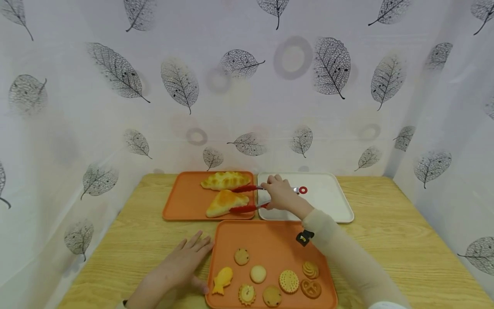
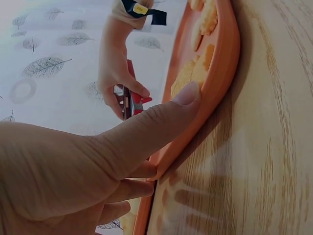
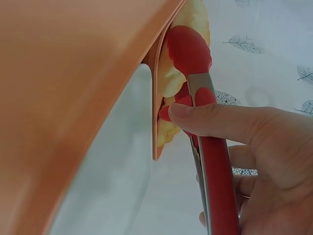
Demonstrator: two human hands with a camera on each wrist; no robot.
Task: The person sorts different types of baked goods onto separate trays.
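My right hand [image 1: 281, 194] grips red-handled metal tongs [image 3: 217, 181] with red tips, reaching left over the white tray. In the head view, the tongs' two tips are spread, one above and one below the right end of a golden triangular pastry [image 1: 224, 203]. The upper tip also overlaps the lower edge of a long ridged bread roll [image 1: 225, 181]. Both breads lie on the back orange tray [image 1: 185, 197]. My left hand [image 1: 181, 259] has its fingers extended at the left edge of the front orange tray [image 1: 270, 234], thumb right at the rim in the left wrist view.
On the front tray lie a fish-shaped cookie [image 1: 222, 280], a pretzel cookie [image 1: 310, 288], a swirled cookie [image 1: 310, 269] and several round cookies. The white tray [image 1: 328, 197] stands beside the back orange one on the wooden table [image 1: 390, 231]. A leaf-patterned curtain [image 1: 247, 107] closes off the back and sides.
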